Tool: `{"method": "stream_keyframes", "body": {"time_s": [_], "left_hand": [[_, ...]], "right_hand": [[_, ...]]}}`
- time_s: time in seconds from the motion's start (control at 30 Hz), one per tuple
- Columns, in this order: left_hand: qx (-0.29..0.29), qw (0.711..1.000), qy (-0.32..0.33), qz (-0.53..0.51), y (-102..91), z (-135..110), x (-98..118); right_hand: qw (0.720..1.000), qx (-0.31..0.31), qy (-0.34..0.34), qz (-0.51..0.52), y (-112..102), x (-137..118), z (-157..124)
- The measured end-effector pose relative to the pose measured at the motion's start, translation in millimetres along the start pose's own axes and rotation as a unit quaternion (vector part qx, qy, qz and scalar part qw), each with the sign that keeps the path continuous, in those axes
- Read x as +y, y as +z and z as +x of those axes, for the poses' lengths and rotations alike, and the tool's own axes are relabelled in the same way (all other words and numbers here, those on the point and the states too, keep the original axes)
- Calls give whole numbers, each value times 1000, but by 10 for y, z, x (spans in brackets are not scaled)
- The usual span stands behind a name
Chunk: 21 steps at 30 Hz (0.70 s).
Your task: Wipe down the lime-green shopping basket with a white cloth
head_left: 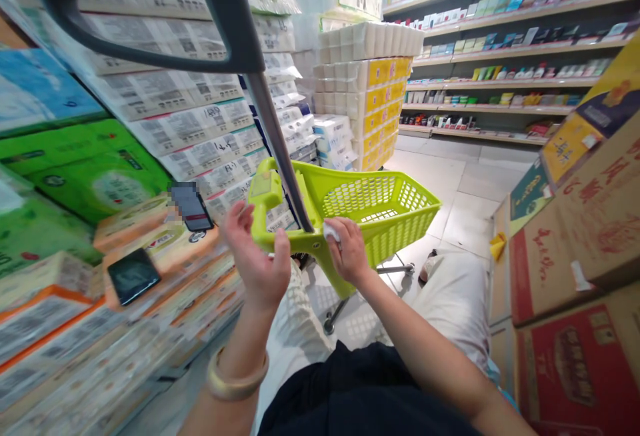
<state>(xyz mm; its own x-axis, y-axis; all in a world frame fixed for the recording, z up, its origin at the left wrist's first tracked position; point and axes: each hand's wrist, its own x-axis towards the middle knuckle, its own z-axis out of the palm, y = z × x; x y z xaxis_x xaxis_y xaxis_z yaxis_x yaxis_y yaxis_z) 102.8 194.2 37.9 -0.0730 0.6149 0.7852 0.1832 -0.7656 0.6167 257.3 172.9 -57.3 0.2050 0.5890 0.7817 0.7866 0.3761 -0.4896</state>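
A lime green shopping basket on wheels (380, 213) stands in front of me in a store aisle. Its grey telescopic handle pole (280, 149) rises toward the camera to a dark handle grip (220, 16). My left hand (257, 259) holds the basket's near rim beside the pole, thumb over the edge. My right hand (347, 249) presses a small white wad, perhaps a tissue (331, 231), against the rim to the right of the pole. A gold bangle (235, 379) sits on my left wrist.
Stacked tissue packs (100, 176) fill the left side, with two phones (134, 275) lying on them. Red and brown cartons (575, 243) are piled on the right. Toilet paper stacks (370, 83) and product shelves (500, 56) stand farther back across the tiled floor (460, 183).
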Motion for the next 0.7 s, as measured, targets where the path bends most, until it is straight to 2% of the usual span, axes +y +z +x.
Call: {"method": "stream_keyframes", "body": {"time_s": [0.1, 0.2, 0.27, 0.37, 0.43, 0.53, 0.63, 0.7], "left_hand": [[-128, 985, -92, -70, 150, 247, 43], [-211, 961, -163, -81, 287, 385, 43], [-230, 955, -173, -72, 359, 397, 27], [-230, 959, -154, -59, 432, 355, -7], [-247, 956, -145, -62, 449, 339, -23], [-279, 946, -146, -71, 431, 365, -31], [-289, 944, -143, -72, 406, 417, -51], [-287, 945, -141, -75, 405, 439, -87]], "right_hand": [[998, 18, 46, -29, -116, 231, -15], [994, 39, 88, -55, -170, 262, 9], [996, 30, 75, -45, -148, 130, 48], [1000, -1, 26, -8, -68, -119, 109], [1000, -7, 10, 1, -35, -164, 129], [1000, 1, 15, -23, -69, 36, 114], [993, 31, 77, -80, -150, 324, 82], [987, 44, 112, -105, -170, 385, 87]]}}
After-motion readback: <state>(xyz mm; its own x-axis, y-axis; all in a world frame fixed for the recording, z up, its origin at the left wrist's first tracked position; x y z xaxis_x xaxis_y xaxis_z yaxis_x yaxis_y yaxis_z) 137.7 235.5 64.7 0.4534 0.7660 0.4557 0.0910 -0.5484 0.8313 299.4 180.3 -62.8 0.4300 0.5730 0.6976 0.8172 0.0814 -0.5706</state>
